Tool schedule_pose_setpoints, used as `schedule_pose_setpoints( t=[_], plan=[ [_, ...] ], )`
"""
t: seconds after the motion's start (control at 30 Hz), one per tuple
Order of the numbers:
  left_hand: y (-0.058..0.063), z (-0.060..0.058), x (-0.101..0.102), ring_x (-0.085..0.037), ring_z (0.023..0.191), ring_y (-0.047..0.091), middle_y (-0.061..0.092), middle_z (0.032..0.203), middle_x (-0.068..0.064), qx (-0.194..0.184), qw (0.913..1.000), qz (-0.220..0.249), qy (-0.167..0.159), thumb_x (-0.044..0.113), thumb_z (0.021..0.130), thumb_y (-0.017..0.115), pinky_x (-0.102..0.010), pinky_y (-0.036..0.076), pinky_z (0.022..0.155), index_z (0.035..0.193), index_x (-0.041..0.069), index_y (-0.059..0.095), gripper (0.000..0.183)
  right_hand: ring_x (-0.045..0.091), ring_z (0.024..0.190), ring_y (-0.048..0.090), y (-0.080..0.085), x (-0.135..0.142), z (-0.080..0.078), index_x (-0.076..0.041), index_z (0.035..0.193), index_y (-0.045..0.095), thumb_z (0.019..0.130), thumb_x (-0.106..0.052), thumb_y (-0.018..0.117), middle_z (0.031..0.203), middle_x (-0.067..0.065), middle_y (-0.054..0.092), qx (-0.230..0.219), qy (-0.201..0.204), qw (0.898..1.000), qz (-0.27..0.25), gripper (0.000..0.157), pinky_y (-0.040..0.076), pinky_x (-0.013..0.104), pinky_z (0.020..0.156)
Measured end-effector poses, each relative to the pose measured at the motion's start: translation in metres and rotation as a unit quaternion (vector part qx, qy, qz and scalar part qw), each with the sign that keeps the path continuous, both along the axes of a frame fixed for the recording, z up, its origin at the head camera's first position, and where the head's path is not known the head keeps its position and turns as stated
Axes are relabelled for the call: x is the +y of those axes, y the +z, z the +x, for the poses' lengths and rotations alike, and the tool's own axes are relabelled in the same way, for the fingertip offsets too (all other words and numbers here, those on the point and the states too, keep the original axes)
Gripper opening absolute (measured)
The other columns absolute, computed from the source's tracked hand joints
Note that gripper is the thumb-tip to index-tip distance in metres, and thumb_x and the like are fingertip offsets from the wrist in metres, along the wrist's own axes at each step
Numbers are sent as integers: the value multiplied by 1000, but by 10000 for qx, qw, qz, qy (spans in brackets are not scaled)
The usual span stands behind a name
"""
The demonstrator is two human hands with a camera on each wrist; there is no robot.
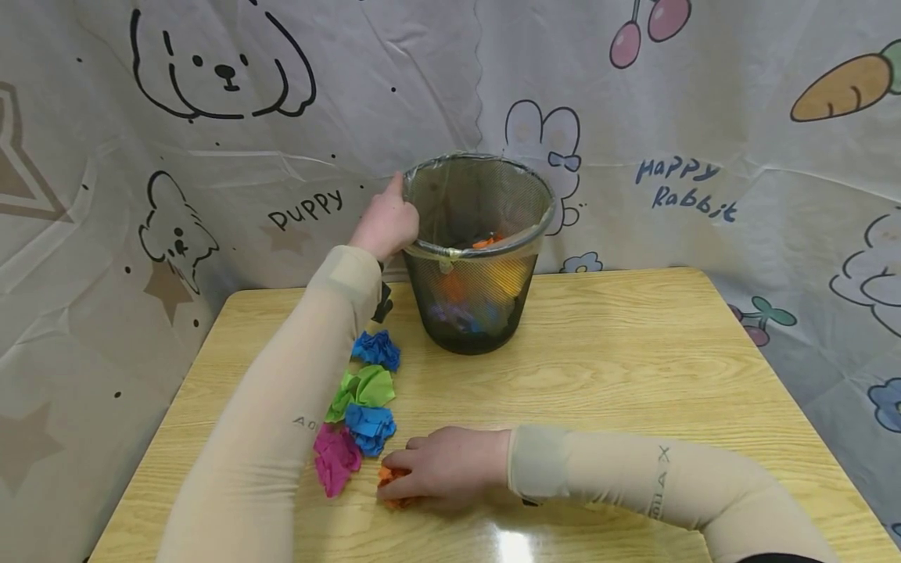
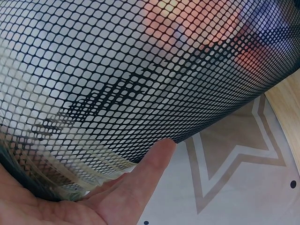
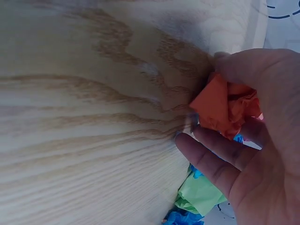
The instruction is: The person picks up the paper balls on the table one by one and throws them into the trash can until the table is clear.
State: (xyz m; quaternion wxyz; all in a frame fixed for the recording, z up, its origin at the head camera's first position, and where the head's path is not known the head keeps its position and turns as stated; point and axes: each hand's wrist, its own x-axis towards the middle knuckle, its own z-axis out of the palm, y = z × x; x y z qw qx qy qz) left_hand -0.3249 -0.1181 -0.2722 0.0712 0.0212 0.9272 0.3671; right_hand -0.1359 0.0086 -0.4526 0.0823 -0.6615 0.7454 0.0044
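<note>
My left hand (image 1: 389, 219) grips the rim of a black mesh wastebasket (image 1: 464, 301) at its left side, with the thumb (image 2: 154, 161) against the mesh in the left wrist view. A clear liner is folded over the rim. Near the front of the table, my right hand (image 1: 454, 469) has its fingers and thumb curled round an orange crumpled paper ball (image 3: 225, 105). Just left of it lie a pink paper ball (image 1: 336, 460) and a blue one (image 1: 370, 428). Behind these are a green paper ball (image 1: 369, 385) and another blue one (image 1: 378, 349), partly covered by my left forearm.
Inside the wastebasket, orange, yellow, purple and blue paper shows through the mesh. The wooden table (image 1: 619, 352) stands against a printed cloth backdrop (image 1: 436, 70). My left forearm (image 1: 267, 407) reaches over the table's left half.
</note>
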Motion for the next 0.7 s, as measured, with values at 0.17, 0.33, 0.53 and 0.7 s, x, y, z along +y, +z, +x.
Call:
schedule_pose_setpoints(
  t=[0.17, 0.33, 0.53, 0.7],
  plan=[
    [0, 0, 0, -11, 42, 26, 68, 125, -19, 3, 10000, -7, -9, 12, 103, 21, -29, 33, 43, 165, 17, -8, 69, 7, 100, 52, -1, 0, 1, -32, 135, 60, 106, -30, 57, 130, -6, 55, 91, 35, 9998, -199, 29, 47, 19, 77],
    [0, 0, 0, -11, 42, 26, 64, 134, -19, -9, 10000, -9, -16, 11, 103, 21, -29, 34, 43, 165, 18, -8, 69, 5, 94, 49, -1, -2, 2, -27, 122, 65, 105, -25, 59, 121, -9, 56, 67, 24, 9995, -318, 18, 44, 16, 73],
    [0, -1, 0, -12, 43, 26, 35, 161, -20, -22, 10000, -29, -5, 12, 102, 21, -29, 33, 43, 166, 18, -7, 70, 6, 90, 47, -2, -5, 4, -26, 112, 62, 104, -20, 59, 113, -11, 58, 172, 13, 9997, -145, 11, 44, 17, 69],
    [0, -1, 0, -12, 44, 26, 23, 166, -19, -45, 10000, -73, 18, 13, 103, 21, -29, 34, 44, 166, 19, -7, 69, 7, 85, 44, -2, -4, 4, -28, 114, 61, 105, -20, 58, 100, -12, 53, 309, 68, 9994, -131, 12, 41, 18, 65]
  ],
)
